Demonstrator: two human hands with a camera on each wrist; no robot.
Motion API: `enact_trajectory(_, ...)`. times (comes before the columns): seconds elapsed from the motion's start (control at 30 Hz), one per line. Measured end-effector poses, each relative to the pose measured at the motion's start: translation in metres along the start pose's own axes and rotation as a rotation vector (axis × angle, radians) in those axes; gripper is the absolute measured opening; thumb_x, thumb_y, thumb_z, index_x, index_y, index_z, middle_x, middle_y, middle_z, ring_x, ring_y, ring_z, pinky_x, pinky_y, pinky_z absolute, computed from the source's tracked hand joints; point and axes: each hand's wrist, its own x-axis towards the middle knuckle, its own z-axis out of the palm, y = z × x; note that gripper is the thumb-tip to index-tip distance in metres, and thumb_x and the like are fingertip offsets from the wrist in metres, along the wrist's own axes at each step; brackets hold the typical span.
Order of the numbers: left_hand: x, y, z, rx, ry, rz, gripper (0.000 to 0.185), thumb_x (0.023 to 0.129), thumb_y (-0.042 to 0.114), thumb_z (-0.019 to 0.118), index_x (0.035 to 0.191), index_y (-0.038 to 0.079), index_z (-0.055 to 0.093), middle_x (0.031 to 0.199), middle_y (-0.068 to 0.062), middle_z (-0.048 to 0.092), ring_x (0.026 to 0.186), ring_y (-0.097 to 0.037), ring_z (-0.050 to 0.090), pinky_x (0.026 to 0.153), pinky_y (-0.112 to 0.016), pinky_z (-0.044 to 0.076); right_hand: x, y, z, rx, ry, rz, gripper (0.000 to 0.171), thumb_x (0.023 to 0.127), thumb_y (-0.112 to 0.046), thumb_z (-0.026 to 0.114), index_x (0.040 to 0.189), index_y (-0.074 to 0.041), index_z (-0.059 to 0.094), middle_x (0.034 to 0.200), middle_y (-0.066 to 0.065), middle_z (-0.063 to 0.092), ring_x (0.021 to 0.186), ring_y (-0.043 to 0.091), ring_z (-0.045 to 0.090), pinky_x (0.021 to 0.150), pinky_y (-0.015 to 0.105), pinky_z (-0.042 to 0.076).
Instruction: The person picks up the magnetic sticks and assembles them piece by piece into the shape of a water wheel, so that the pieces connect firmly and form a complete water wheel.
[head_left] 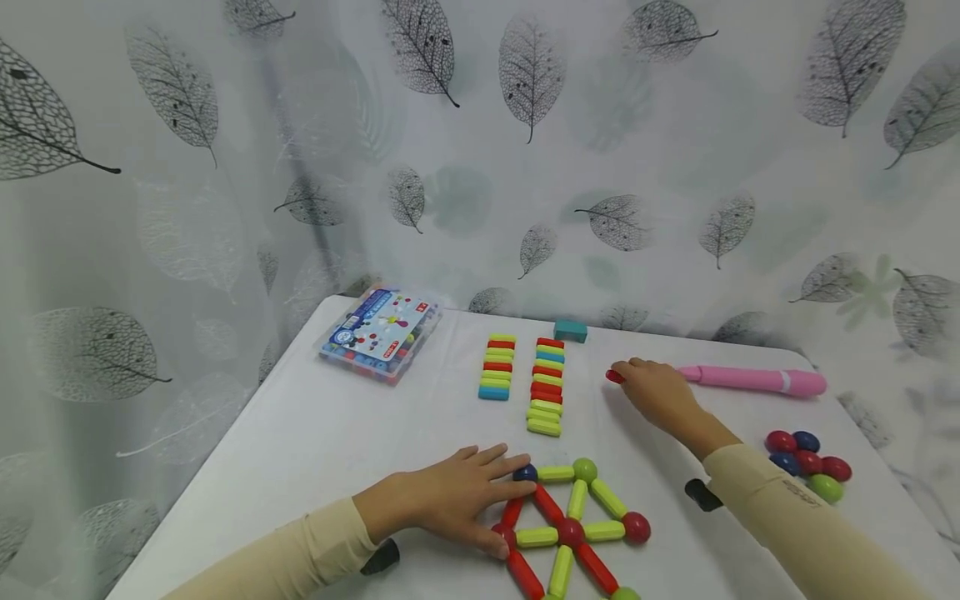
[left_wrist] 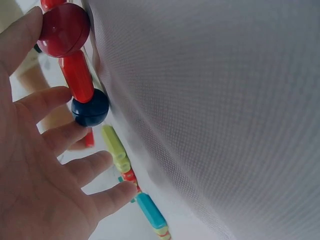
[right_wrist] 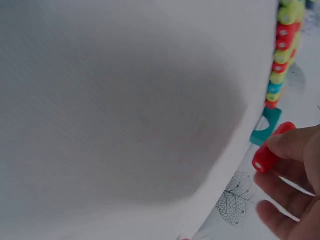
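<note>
A flat frame of magnetic rods and balls lies at the table's front, with a red ball (head_left: pixel 570 532) at its hub and red and yellow-green rods around it. My left hand (head_left: pixel 467 493) is spread over its left side, fingers nearly straight. Its thumb touches a red ball (left_wrist: pixel 64 30), and its fingertips are at the dark blue ball (left_wrist: pixel 91 108). Farther back on the right, my right hand (head_left: pixel 657 395) pinches a red magnetic rod (right_wrist: pixel 272 150) between thumb and fingers, held above the table. The rod's white end shows in the right wrist view.
Two columns of coloured rods (head_left: pixel 546 387) lie mid-table, a teal block (head_left: pixel 571 332) behind them. A clear plastic box (head_left: pixel 380 332) with a printed label stands back left. At right are a pink wand-like object (head_left: pixel 757 380) and several loose balls (head_left: pixel 808 462). A leaf-patterned curtain (head_left: pixel 480 167) hangs behind.
</note>
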Motion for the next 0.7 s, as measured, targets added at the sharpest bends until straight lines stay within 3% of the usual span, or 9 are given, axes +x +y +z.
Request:
enact_trajectory(0.17, 0.000, 0.000, 0.001, 0.002, 0.009, 0.002, 0.080, 0.091, 0.070, 0.060, 0.159, 0.039, 0.031, 0.170, 0.007, 0.020, 0.156, -0.031, 0.020, 0.119, -0.059, 0.031, -0.024, 0.005, -0.012, 0.475, -0.065, 0.169, 0.035, 0.093, -0.012, 0.072, 0.126, 0.000, 0.067, 0.110, 0.016, 0.072, 0.098, 0.032, 0.068, 0.080, 0.048, 0.060)
enact_trajectory(0.3, 0.001, -0.001, 0.002, 0.009, 0.009, -0.002, 0.081, 0.090, 0.070, 0.060, 0.160, 0.040, 0.030, 0.170, 0.007, 0.019, 0.156, -0.030, 0.020, 0.119, -0.059, 0.031, -0.038, 0.011, -0.021, 0.800, -0.175, 0.307, 0.045, 0.097, -0.021, 0.069, 0.134, 0.003, 0.060, 0.122, 0.020, 0.066, 0.105, 0.030, 0.064, 0.083, 0.040, 0.060)
enact_trajectory(0.47, 0.001, -0.001, 0.002, 0.001, 0.005, -0.003, 0.082, 0.090, 0.070, 0.061, 0.160, 0.041, 0.029, 0.170, 0.008, 0.019, 0.156, -0.030, 0.019, 0.120, -0.058, 0.030, -0.055, 0.016, -0.027, 1.058, -0.244, 0.411, 0.056, 0.098, -0.025, 0.069, 0.139, 0.009, 0.053, 0.125, 0.021, 0.063, 0.103, 0.025, 0.065, 0.085, 0.034, 0.061)
enact_trajectory(0.7, -0.001, 0.001, 0.001, -0.008, -0.001, -0.007, 0.082, 0.090, 0.070, 0.060, 0.160, 0.042, 0.029, 0.170, 0.008, 0.019, 0.156, -0.030, 0.019, 0.119, -0.059, 0.030, -0.077, 0.009, -0.022, 1.210, -0.300, 0.479, 0.057, 0.098, -0.025, 0.069, 0.141, 0.009, 0.051, 0.118, 0.014, 0.065, 0.098, 0.022, 0.067, 0.085, 0.034, 0.061)
